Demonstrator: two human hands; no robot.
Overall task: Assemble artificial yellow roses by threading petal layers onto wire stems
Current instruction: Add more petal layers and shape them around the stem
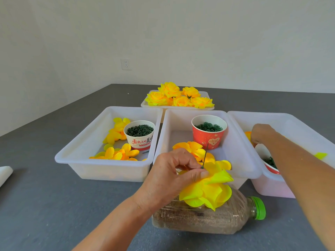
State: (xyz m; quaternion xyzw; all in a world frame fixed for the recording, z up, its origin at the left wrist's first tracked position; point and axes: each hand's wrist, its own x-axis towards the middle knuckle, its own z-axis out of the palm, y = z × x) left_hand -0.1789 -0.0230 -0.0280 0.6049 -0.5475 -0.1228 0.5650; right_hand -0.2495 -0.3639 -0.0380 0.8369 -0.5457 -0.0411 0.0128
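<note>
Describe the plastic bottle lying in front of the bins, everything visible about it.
The plastic bottle is clear, ribbed and lies on its side on the grey table, just in front of the middle white bin. Its bright green cap is on and points right. It looks filled with brownish, grainy material. The yellow petals held by the left hand cover part of its upper side; whether they touch it is unclear.

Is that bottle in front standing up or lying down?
Lying down. The bottle rests on its side on the table, green cap pointing right, brown filling spread along its length.
</note>
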